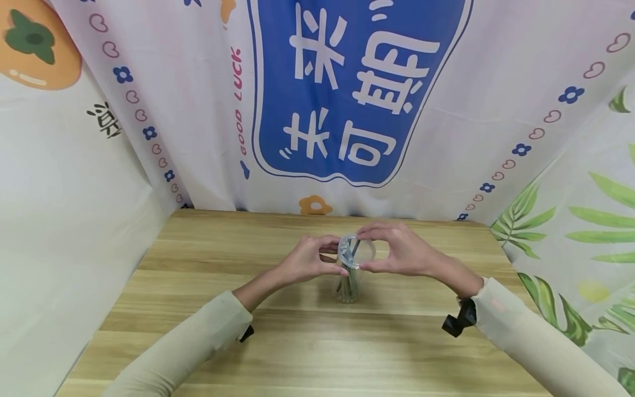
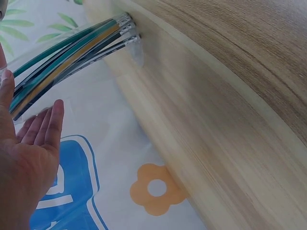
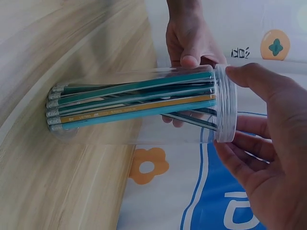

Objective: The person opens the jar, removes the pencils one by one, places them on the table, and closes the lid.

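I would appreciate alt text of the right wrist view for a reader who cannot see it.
The right hand holds the clear lid of a transparent jar of pencils, which appears sideways, while the left hand holds the jar itself. Behind are a wooden table and a printed cloth.

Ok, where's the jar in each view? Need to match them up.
Head: jar below centre, slightly right.
Left wrist: jar at upper left, slanting.
Right wrist: jar around the middle, sideways across the picture.
Shared landmark: orange flower, visible in all three.
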